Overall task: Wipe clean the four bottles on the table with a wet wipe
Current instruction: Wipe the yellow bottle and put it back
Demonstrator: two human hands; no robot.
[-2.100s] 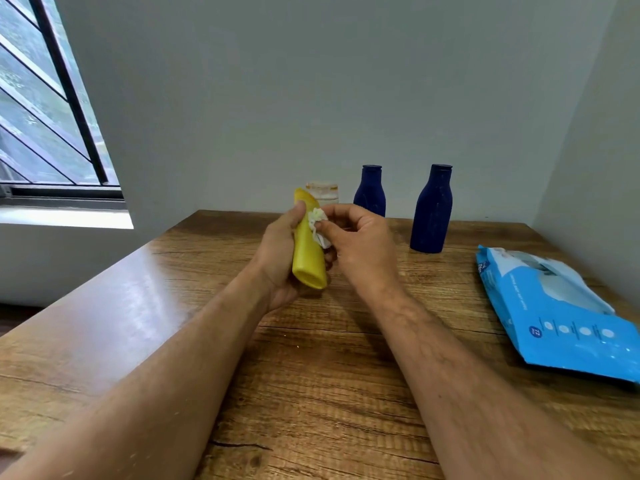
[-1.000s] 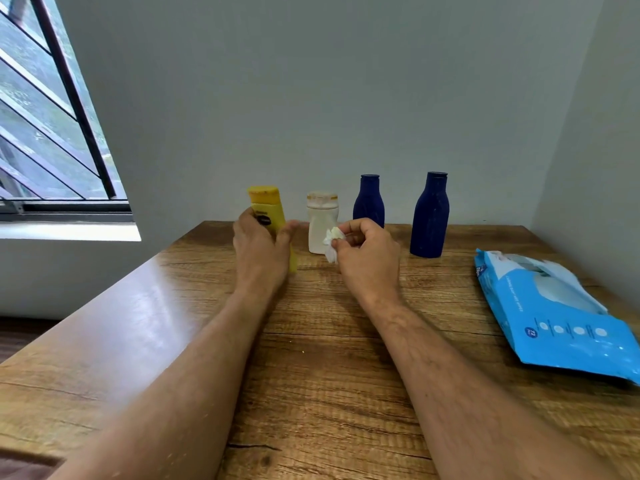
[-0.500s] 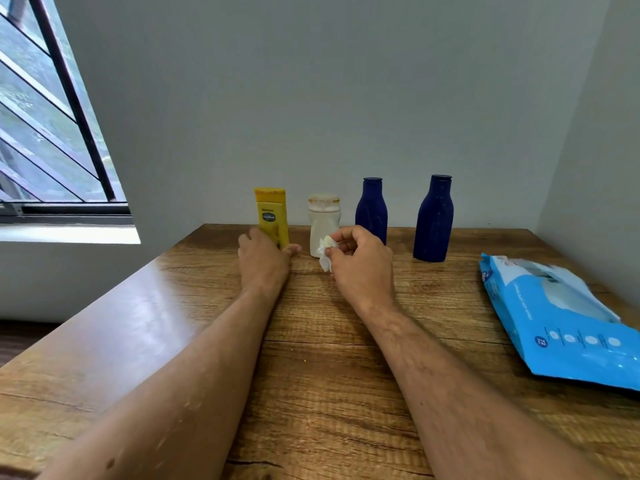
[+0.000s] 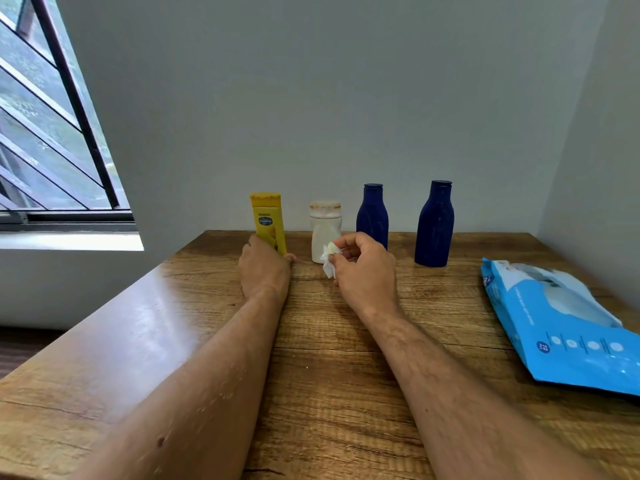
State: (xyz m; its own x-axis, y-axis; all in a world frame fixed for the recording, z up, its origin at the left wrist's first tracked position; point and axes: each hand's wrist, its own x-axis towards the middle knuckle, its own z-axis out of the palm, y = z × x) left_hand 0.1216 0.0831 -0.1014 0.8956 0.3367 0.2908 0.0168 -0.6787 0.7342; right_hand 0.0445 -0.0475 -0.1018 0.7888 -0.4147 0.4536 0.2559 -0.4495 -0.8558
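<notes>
Four bottles stand in a row at the back of the wooden table [image 4: 329, 375]: a yellow bottle [image 4: 267, 216], a white bottle [image 4: 323, 230], a small dark blue bottle [image 4: 372, 213] and a taller dark blue bottle [image 4: 435, 223]. My left hand [image 4: 265, 271] grips the yellow bottle at its base, fingers on its left and thumb on its right; the bottle stands upright on the table. My right hand [image 4: 363, 268] pinches a crumpled white wet wipe [image 4: 329, 259] just in front of the white bottle, above the table.
A blue pack of wet wipes [image 4: 561, 323] lies flat at the right edge of the table. The grey wall is right behind the bottles and along the right side. A barred window [image 4: 52, 133] is at the left.
The yellow bottle was held tilted in front of me and rubbed with the wipe; my left hand has since set it upright at the left end of the row. My right hand moved away with the wipe.
</notes>
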